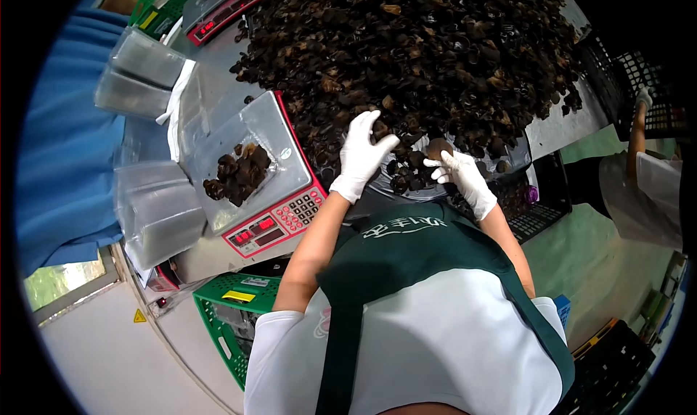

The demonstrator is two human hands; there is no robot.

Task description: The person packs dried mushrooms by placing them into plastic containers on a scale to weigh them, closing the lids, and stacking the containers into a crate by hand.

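Observation:
A large pile of dark wood ear mushrooms covers the table in front of me. My left hand, in a white glove, is at the pile's near edge, thumb and fingers apart. Dark pieces show behind that gap, with none seen gripped. Pinched in my white-gloved right hand is a round brown wood ear mushroom. Beneath and between both hands, more pieces lie on a clear plastic sheet. To the left, a red-rimmed scale carries a clear bag with a small heap of wood ear mushrooms.
Stacks of clear plastic packs stand left of the scale. A second scale is at the back left. Below the table sits a green crate. Black crates and another person's gloved hand are at right.

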